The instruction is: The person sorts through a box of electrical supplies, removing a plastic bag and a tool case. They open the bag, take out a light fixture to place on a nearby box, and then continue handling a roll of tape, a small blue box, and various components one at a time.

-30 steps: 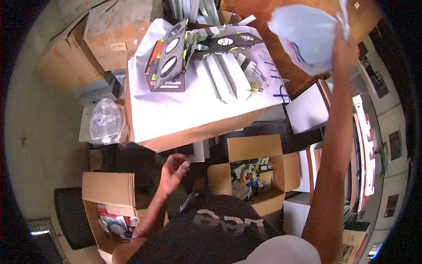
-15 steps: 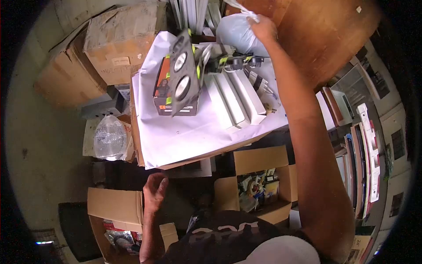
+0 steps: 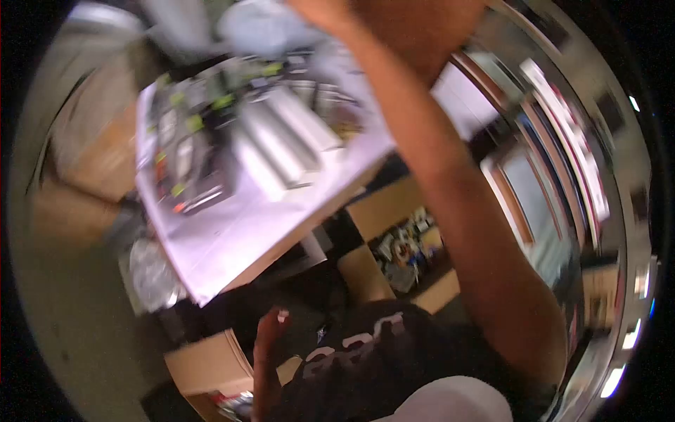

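Observation:
My right hand (image 3: 320, 8) is at the top edge, beside a pale tied plastic bag (image 3: 264, 27); its fingers are cut off by the frame, so its grip is hidden. My left hand (image 3: 269, 329) hangs low in front of my body, fingers loosely bent, with nothing visible in it. Between them stands a white-covered table (image 3: 218, 246). On it lie a blurred orange-and-black box (image 3: 200, 190), dark lights with green trim (image 3: 221, 98) and long white boxes (image 3: 278, 151).
An open carton of small mixed items (image 3: 369, 207) stands below the table's right side. Another open carton (image 3: 211, 362) is at lower left, near a clear plastic-wrapped bundle (image 3: 151, 274). Brown cartons (image 3: 95, 155) are stacked left; framed panels (image 3: 562, 162) lean on the right.
The view has swung, blurring and tilting the table. My right hand has shifted up to the frame's edge; earlier it gripped the bag's tied neck. My left hand appears lower.

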{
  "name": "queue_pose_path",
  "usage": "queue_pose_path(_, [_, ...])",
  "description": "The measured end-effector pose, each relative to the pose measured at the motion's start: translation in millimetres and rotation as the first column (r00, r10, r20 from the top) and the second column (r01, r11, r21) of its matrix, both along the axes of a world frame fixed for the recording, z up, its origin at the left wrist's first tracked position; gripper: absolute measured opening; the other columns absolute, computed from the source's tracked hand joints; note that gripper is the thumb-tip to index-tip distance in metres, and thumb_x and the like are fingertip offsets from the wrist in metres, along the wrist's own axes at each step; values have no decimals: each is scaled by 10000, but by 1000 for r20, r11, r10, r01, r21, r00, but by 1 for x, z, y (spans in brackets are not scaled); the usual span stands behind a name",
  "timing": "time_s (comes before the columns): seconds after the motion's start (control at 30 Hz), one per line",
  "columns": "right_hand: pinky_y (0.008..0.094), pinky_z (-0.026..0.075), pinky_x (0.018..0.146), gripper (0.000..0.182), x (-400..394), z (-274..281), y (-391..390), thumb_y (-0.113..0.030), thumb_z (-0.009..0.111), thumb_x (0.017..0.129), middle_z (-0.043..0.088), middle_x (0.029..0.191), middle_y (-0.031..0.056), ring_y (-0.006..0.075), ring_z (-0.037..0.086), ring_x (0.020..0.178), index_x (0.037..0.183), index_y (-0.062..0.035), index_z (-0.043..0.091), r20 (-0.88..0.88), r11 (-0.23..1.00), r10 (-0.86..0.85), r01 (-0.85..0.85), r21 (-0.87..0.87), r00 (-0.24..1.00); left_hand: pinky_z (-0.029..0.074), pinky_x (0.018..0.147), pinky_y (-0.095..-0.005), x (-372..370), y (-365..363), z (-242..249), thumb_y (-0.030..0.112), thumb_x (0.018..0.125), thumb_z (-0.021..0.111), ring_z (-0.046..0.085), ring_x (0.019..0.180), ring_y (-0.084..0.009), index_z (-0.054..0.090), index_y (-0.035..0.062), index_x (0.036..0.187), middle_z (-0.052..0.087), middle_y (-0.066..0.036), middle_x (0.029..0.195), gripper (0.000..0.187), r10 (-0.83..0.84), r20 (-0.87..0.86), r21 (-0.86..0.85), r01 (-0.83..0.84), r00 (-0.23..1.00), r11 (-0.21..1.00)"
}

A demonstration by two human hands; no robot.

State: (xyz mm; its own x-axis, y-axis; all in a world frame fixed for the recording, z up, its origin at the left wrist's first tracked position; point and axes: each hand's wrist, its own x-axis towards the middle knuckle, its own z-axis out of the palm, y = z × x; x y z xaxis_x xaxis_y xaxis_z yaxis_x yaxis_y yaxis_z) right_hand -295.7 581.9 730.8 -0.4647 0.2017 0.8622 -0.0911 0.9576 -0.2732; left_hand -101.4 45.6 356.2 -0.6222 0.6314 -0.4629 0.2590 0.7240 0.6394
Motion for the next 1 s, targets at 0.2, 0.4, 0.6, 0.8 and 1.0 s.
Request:
queue_pose_path(0.2, [442, 521, 724, 281, 213, -78, -58, -309, 712, 855, 640, 927, 146, 347, 654, 851, 1011, -78, 678, -11, 1000, -8, 8, 2, 1000, 566, 759, -392, 12, -26, -34, 295, 852, 713, 716, 903, -285, 669, 48, 1041, 722, -154, 957, 313, -225, 211, -189, 266, 951, 945])
queue_pose_path(0.4, [484, 531, 748, 295, 406, -242, -50, -313, 654, 877, 643, 906, 198, 387, 650, 853, 973, -34, 669, 476, 912, -79, 256, -320, 876, 562, 752, -387, 6, -7, -24, 327, 851, 710, 709, 889, -271, 671, 47, 1026, 718, -148, 945, 332, -359, 224, -232, 408, 906, 883])
queue_pose_path(0.6, [437, 542, 820, 275, 606, -305, -79, -216, 662, 877, 694, 1056, 203, 355, 691, 921, 1078, -31, 691, 709, 450, -154, 687, -570, 689, 559, 745, -382, 31, 25, 6, 360, 851, 707, 702, 875, -258, 674, 46, 1012, 713, -142, 932, 354, -442, 212, -283, 487, 872, 826])
queue_pose_path(0.8, [395, 527, 756, 246, 735, -393, -84, -216, 680, 894, 696, 944, 169, 271, 679, 831, 1027, -10, 693, 588, 243, -292, 653, -717, 754, 555, 739, -376, 101, 52, 33, 392, 850, 704, 696, 861, -244, 677, 46, 997, 709, -136, 919, 378, -484, 182, -403, 514, 856, 757])
queue_pose_path(1.0, [340, 504, 769, 212, 797, -407, -87, -193, 647, 921, 689, 859, 101, 181, 646, 826, 980, 7, 685, 492, 156, -238, 533, -832, 838, 551, 732, -371, 189, 36, 67, 425, 849, 702, 689, 847, -231, 679, 45, 982, 705, -130, 906, 404, -500, 233, -518, 542, 834, 662])
